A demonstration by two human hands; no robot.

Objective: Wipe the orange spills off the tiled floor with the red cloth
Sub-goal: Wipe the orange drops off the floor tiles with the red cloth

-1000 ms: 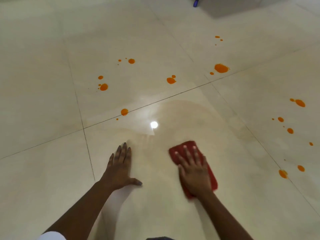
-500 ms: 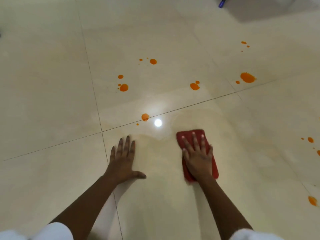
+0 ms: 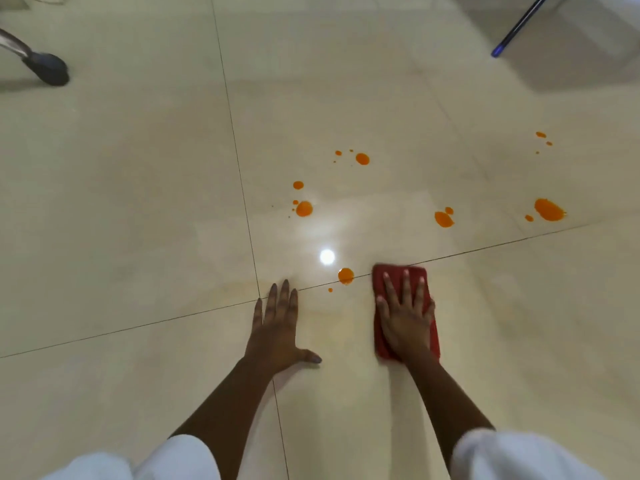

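My right hand (image 3: 405,317) presses flat, fingers spread, on the red cloth (image 3: 398,275) lying on the cream tiled floor (image 3: 138,202). The cloth's far edge reaches a grout line. Just left of it sits a round orange spill (image 3: 345,275) with a tiny drop beside it. My left hand (image 3: 278,327) rests flat on the floor to the left, fingers straight, holding nothing. Several more orange spots lie farther off: a blob (image 3: 304,208), another (image 3: 362,158), a pair (image 3: 444,219) and a large splash (image 3: 549,209).
A dark foot of some metal leg (image 3: 48,72) stands at the far left. A blue rod tip (image 3: 498,51) and a grey shadowed object are at the far right top. A bright lamp reflection (image 3: 327,256) glares near the closest spill.
My right hand has slid the cloth forward up to the grout line, beside the nearest spill. My view has shifted forward and left; the left hand stays flat on the floor.
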